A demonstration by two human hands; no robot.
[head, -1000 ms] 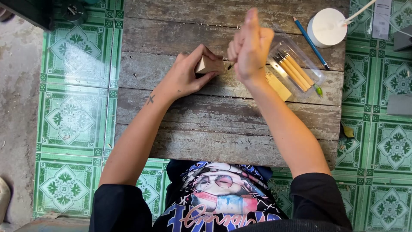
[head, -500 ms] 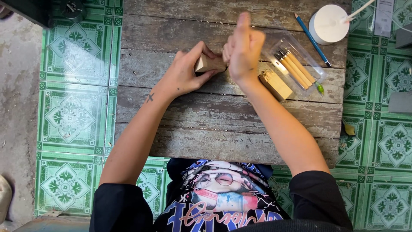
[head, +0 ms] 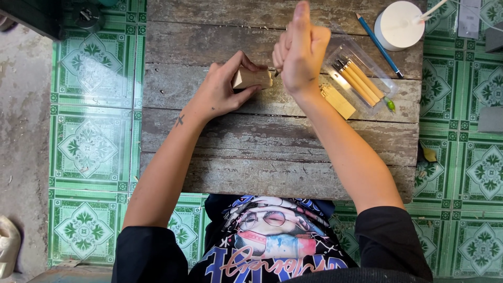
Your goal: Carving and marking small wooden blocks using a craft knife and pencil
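The left hand [head: 222, 91] pins a small wood block [head: 252, 78] down on the bench [head: 272, 152], a little in from the far edge and left of the middle, thumb on the near face and fingers curled over the far one. The right hand [head: 301, 52] is closed in a fist round a thin tool whose dark tip [head: 276, 73] shows just at the block's right end; whether the tip touches the wood I cannot tell. The thumb sticks straight up, away from me.

As for progress, the block looks plain and square-edged, with no cut or shape I can make out, and I see no chips around it. My guess is that the carving is barely begun, with nearly all of it left.

Just right of the fist, toward the far right corner, lies a clear case [head: 361, 73] of wooden-handled tools, with a flat yellow slip [head: 338, 101] beside its near end. Beyond it a blue pencil [head: 379, 44] lies slantwise, and a white tub [head: 401, 23] sits at the far right corner. The case is near the right wrist and could get knocked by a wide stroke. Under the bench is green patterned tile [head: 91, 147].
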